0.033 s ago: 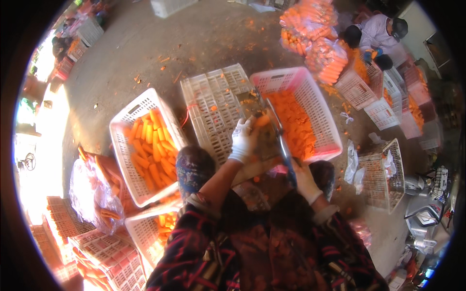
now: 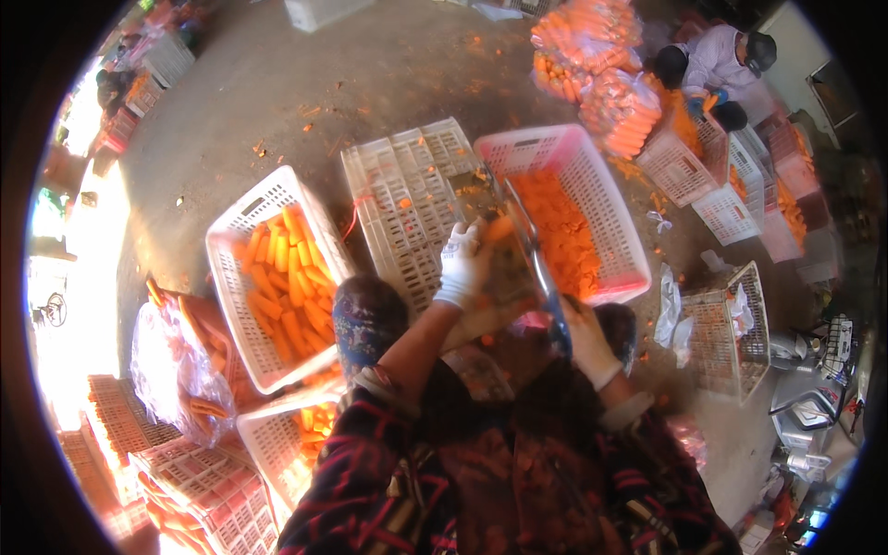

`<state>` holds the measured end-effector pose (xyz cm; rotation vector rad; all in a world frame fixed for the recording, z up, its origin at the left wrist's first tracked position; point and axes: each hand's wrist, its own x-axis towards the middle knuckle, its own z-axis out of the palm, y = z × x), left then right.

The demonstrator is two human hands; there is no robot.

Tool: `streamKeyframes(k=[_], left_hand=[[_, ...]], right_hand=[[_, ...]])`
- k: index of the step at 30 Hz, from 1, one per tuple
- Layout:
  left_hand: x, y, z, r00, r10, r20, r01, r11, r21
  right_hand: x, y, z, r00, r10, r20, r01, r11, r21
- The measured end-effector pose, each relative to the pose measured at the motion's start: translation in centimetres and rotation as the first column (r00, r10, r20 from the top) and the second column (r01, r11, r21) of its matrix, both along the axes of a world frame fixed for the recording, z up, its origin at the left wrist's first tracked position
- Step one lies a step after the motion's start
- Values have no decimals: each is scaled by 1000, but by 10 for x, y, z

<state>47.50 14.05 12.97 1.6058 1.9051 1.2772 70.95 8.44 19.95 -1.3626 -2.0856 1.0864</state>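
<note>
My left hand (image 2: 462,265), in a white glove, is closed around the near end of a carrot (image 2: 500,228), which lies over a board on an upturned pale crate (image 2: 398,176). My bare right hand (image 2: 586,340) grips the near end of a long knife (image 2: 540,264), its blade stretching away from me beside the carrot's tip. Whether the blade is hinged at its far end I cannot tell. Right of the blade, a pink-white crate (image 2: 622,227) contains many orange carrot pieces (image 2: 560,231). To the left, a white crate (image 2: 225,254) is filled with whole carrots (image 2: 291,277).
Clear bags of carrots (image 2: 587,46) are piled at the far right, near a crouching person (image 2: 721,60) among more crates. A wire-like crate (image 2: 726,338) stands at right. Crumpled plastic (image 2: 176,361) and stacked crates (image 2: 208,490) crowd the near left. Orange scraps dot the floor.
The whole view has shifted slightly. My right hand and the knife's near end have moved a little to the right; my left hand still holds the carrot.
</note>
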Motion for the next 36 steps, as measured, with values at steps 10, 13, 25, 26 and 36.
streamKeyframes(k=[10,13,25,26,36], left_hand=[[9,17,2,996,-73,59,70,996,51],[2,10,1,999,-39,-4,39,992,118],[15,21,10,995,-87,48,82,993,85],[13,21,6,997,-77,13,75,991,107],[18,25,-2,995,-97,-20,99,987,125]], right_hand=[[2,-6,-49,960,-258,-111,233,951,-202],[-13,1,19,971,-225,-85,189,931,-311],[7,-1,-63,989,-109,-103,113,993,35],[10,-2,-54,997,-43,-61,47,996,73],[-17,-13,-24,925,-372,-84,352,917,-186]])
